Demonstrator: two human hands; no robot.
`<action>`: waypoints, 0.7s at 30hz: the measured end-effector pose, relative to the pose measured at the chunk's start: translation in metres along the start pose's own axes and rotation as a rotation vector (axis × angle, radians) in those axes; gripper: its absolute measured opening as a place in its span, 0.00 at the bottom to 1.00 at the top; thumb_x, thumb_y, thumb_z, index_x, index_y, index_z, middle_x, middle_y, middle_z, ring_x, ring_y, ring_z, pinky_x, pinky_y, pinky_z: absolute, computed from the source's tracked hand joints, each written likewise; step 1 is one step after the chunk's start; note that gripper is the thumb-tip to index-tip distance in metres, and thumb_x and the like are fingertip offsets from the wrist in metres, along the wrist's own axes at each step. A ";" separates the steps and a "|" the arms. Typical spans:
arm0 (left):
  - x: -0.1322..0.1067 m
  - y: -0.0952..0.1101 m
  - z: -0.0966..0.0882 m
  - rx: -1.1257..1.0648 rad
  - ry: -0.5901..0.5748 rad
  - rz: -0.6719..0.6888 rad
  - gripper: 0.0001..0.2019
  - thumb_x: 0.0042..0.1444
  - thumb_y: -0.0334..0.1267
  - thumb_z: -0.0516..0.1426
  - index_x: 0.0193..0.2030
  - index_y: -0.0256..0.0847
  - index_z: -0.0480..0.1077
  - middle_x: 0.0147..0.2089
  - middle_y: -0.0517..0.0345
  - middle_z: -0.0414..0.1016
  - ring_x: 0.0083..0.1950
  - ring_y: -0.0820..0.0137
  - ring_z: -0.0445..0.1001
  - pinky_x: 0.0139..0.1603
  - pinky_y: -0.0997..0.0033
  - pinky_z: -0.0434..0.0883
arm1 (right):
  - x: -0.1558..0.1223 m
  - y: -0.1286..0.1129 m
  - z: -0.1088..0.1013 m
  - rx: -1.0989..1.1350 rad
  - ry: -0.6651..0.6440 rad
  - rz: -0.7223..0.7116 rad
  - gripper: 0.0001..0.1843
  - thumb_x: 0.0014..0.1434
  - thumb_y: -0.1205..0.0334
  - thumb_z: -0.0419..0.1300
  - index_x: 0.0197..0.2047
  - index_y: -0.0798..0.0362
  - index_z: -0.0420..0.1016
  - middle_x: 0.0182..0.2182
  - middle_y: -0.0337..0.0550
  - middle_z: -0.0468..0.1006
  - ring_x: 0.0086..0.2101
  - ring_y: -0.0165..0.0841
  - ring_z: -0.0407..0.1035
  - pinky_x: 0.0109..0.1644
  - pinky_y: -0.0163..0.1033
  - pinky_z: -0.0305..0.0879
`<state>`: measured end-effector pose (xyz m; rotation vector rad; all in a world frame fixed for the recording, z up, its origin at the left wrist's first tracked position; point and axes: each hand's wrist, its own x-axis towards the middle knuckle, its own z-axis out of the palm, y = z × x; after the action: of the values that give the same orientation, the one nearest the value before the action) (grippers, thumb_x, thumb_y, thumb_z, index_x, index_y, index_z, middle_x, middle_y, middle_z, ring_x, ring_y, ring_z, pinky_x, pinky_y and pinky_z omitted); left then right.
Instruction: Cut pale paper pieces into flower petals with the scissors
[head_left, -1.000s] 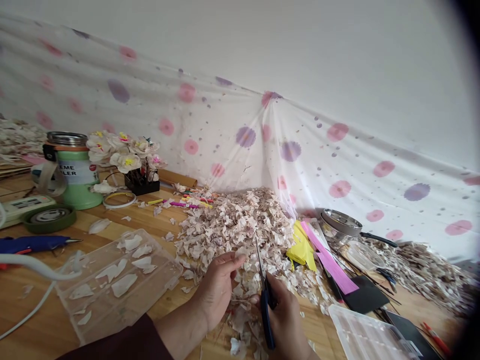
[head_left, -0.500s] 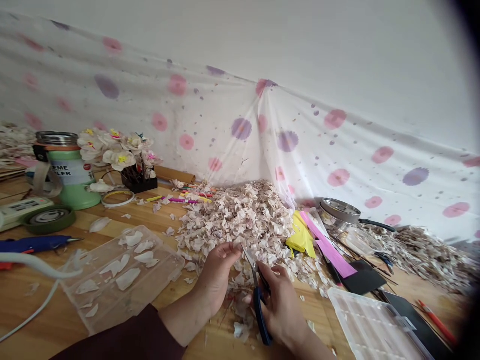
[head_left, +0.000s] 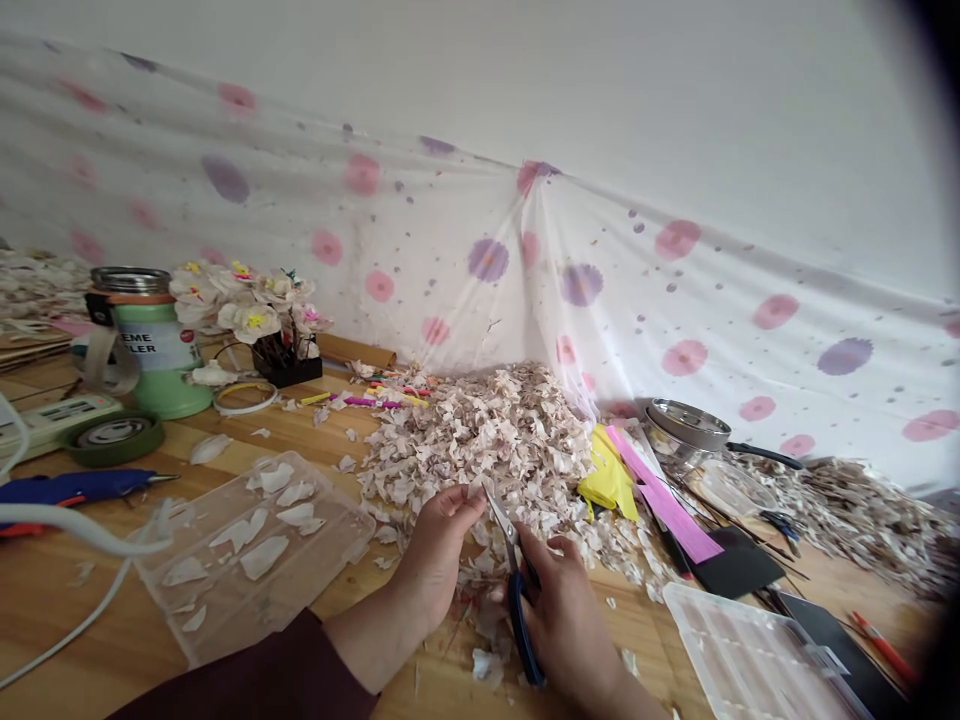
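My right hand (head_left: 564,612) is closed round blue-handled scissors (head_left: 514,590), whose blades point up and left toward my left hand. My left hand (head_left: 439,545) pinches a small pale petal scrap (head_left: 475,493) at its fingertips, right at the blade tips. Both hands hover over the near edge of a large heap of pale petal scraps (head_left: 487,435) on the wooden table (head_left: 60,590). A dark red sleeve covers my left forearm.
A clear compartment box (head_left: 247,545) with cut petals lies left of my hands; another clear box (head_left: 742,660) lies at lower right. A green tumbler (head_left: 154,340), paper flowers (head_left: 247,305), tape roll, blue glue gun (head_left: 75,487), yellow and pink paper strips (head_left: 637,485), a metal bowl (head_left: 686,425) surround them.
The scissors tilted from upright to pointing left toward my left hand's scrap, and both hands drew closer together. The view shifted slightly.
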<state>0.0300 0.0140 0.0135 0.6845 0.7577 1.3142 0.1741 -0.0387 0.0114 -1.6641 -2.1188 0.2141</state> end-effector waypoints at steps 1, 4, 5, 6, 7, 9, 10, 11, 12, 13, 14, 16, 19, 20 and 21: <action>0.000 0.000 0.000 0.004 0.013 0.000 0.11 0.41 0.42 0.68 0.28 0.39 0.74 0.29 0.60 0.73 0.35 0.67 0.69 0.45 0.67 0.63 | 0.000 0.001 0.001 -0.002 -0.003 0.001 0.24 0.59 0.63 0.57 0.59 0.57 0.66 0.26 0.41 0.79 0.33 0.40 0.71 0.44 0.43 0.62; 0.001 -0.001 -0.001 0.022 0.046 -0.002 0.11 0.42 0.41 0.67 0.29 0.39 0.74 0.30 0.59 0.75 0.37 0.67 0.70 0.45 0.68 0.63 | 0.000 0.003 0.004 -0.013 -0.008 0.006 0.26 0.59 0.64 0.57 0.60 0.58 0.65 0.28 0.42 0.80 0.35 0.41 0.72 0.46 0.44 0.62; 0.001 -0.002 -0.001 0.025 0.042 -0.004 0.10 0.43 0.41 0.67 0.29 0.39 0.74 0.30 0.60 0.75 0.37 0.67 0.70 0.44 0.68 0.63 | 0.000 0.004 0.004 -0.018 -0.010 0.009 0.25 0.59 0.64 0.57 0.60 0.58 0.65 0.28 0.43 0.80 0.36 0.42 0.72 0.46 0.44 0.63; 0.000 -0.002 -0.001 0.027 0.033 -0.010 0.10 0.43 0.41 0.67 0.29 0.39 0.73 0.30 0.60 0.75 0.36 0.68 0.70 0.44 0.68 0.63 | -0.001 0.004 0.005 -0.023 -0.012 0.009 0.25 0.60 0.64 0.57 0.60 0.58 0.65 0.29 0.43 0.80 0.37 0.43 0.72 0.46 0.44 0.63; 0.000 -0.002 -0.001 0.028 0.023 -0.014 0.10 0.44 0.41 0.66 0.29 0.39 0.73 0.30 0.60 0.74 0.36 0.68 0.69 0.44 0.68 0.63 | -0.001 0.004 0.006 -0.029 -0.011 0.007 0.25 0.60 0.64 0.57 0.60 0.58 0.66 0.29 0.43 0.81 0.38 0.43 0.72 0.46 0.44 0.64; 0.000 -0.003 -0.001 0.028 0.024 -0.012 0.10 0.44 0.41 0.67 0.29 0.39 0.73 0.30 0.60 0.74 0.35 0.68 0.69 0.44 0.68 0.63 | -0.001 0.006 0.007 -0.045 0.006 -0.009 0.24 0.59 0.64 0.58 0.59 0.57 0.67 0.29 0.44 0.81 0.38 0.43 0.73 0.45 0.43 0.65; 0.000 -0.003 -0.001 0.028 0.037 -0.008 0.11 0.43 0.42 0.67 0.28 0.39 0.73 0.30 0.60 0.74 0.35 0.68 0.69 0.43 0.68 0.63 | -0.001 0.007 0.009 -0.055 0.024 -0.022 0.24 0.59 0.64 0.59 0.59 0.57 0.68 0.29 0.44 0.81 0.38 0.43 0.73 0.44 0.42 0.65; 0.000 -0.003 -0.001 0.026 0.052 -0.003 0.11 0.42 0.42 0.68 0.28 0.39 0.73 0.30 0.60 0.74 0.35 0.68 0.69 0.43 0.68 0.63 | -0.001 0.009 0.010 -0.064 0.043 -0.041 0.25 0.59 0.63 0.59 0.59 0.56 0.68 0.30 0.44 0.81 0.37 0.42 0.74 0.43 0.42 0.66; 0.000 -0.003 0.000 0.023 0.064 0.001 0.12 0.41 0.42 0.68 0.28 0.39 0.73 0.29 0.60 0.74 0.34 0.68 0.69 0.42 0.68 0.63 | -0.001 0.012 0.013 -0.073 0.065 -0.061 0.25 0.59 0.62 0.60 0.59 0.56 0.67 0.31 0.45 0.81 0.37 0.42 0.74 0.43 0.41 0.66; 0.000 -0.003 0.000 0.019 0.072 0.000 0.13 0.40 0.43 0.68 0.27 0.39 0.73 0.29 0.60 0.74 0.34 0.68 0.70 0.41 0.68 0.64 | -0.001 0.015 0.015 -0.082 0.090 -0.079 0.26 0.59 0.61 0.60 0.60 0.56 0.67 0.32 0.45 0.82 0.36 0.41 0.75 0.43 0.41 0.67; 0.000 -0.003 0.000 0.015 0.075 -0.006 0.13 0.40 0.44 0.69 0.27 0.39 0.72 0.28 0.60 0.74 0.34 0.67 0.70 0.40 0.68 0.64 | -0.001 0.020 0.019 -0.090 0.109 -0.100 0.26 0.59 0.61 0.60 0.60 0.55 0.67 0.32 0.45 0.82 0.36 0.41 0.75 0.42 0.40 0.67; 0.000 -0.003 0.001 0.016 0.073 -0.016 0.14 0.39 0.44 0.69 0.27 0.40 0.72 0.28 0.60 0.74 0.34 0.67 0.71 0.40 0.68 0.64 | 0.001 0.030 0.026 -0.102 0.135 -0.149 0.28 0.58 0.61 0.60 0.61 0.54 0.65 0.31 0.44 0.82 0.34 0.40 0.75 0.41 0.40 0.68; 0.000 -0.003 0.003 0.016 0.036 -0.026 0.14 0.40 0.45 0.68 0.28 0.39 0.73 0.30 0.58 0.76 0.36 0.65 0.72 0.42 0.67 0.65 | 0.003 0.044 0.035 -0.101 0.124 -0.256 0.32 0.57 0.65 0.59 0.65 0.52 0.60 0.26 0.40 0.81 0.31 0.40 0.76 0.40 0.39 0.69; -0.001 -0.002 0.003 0.010 0.021 -0.030 0.14 0.40 0.45 0.68 0.29 0.40 0.74 0.31 0.57 0.77 0.36 0.64 0.72 0.43 0.67 0.65 | 0.003 0.047 0.037 -0.099 0.122 -0.271 0.34 0.56 0.66 0.59 0.66 0.52 0.59 0.26 0.39 0.81 0.31 0.40 0.76 0.40 0.39 0.69; -0.001 -0.002 0.003 0.005 0.011 -0.036 0.13 0.40 0.45 0.68 0.29 0.40 0.74 0.32 0.57 0.77 0.37 0.64 0.72 0.44 0.66 0.64 | 0.002 0.048 0.038 -0.096 0.124 -0.273 0.35 0.56 0.66 0.59 0.66 0.52 0.58 0.26 0.40 0.81 0.31 0.40 0.76 0.40 0.39 0.70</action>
<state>0.0339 0.0125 0.0138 0.6655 0.7794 1.2844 0.1997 -0.0181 -0.0405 -1.3786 -2.2599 -0.0734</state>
